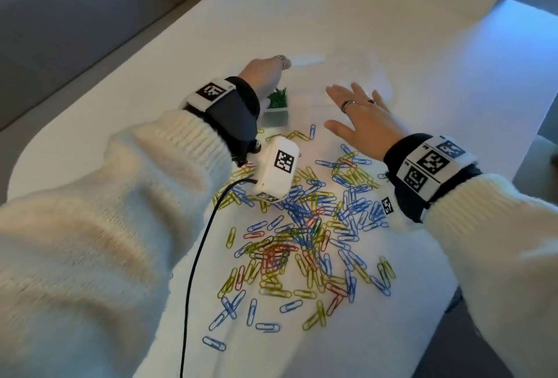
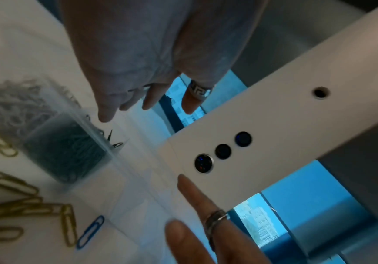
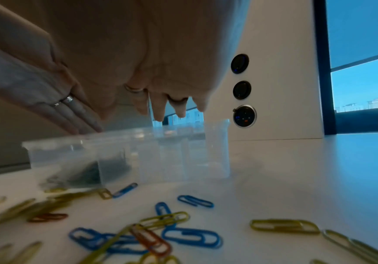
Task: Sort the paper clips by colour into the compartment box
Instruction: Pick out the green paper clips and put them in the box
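Table: white top [image 1: 392,45], rounded near corner at left; white upright panel [image 3: 273,71] at far end with three round dark fittings.
Compartment box: clear plastic [image 3: 183,151], on the table beyond the clip pile; hard to see from the head view, plain from the right wrist view. Several compartments side by side.
Green clips: heaped [image 1: 276,96] in the box's near left compartment, just beside the left wrist. Other compartments look bare, though blur leaves this uncertain.
Loose clips: wide scatter [image 1: 302,232] of blue, yellow and red on the table, near side of the box; a dense tangle mid-pile, blue strays at the near edge.
Left hand: [image 1: 265,74] over the box's left end, fingers extended and pointing down at the rim; a ring on one finger. Nothing seen held.
Right hand: [image 1: 359,114] flat and palm down above the box's right part, fingers spread, rings on two fingers. Holds nothing.
Wrist gear: marker-printed bands on both wrists, white camera block [image 1: 276,173] under the left wrist, black cable [image 1: 193,272] trailing toward the viewer.
Sleeves: cream knit on both arms.
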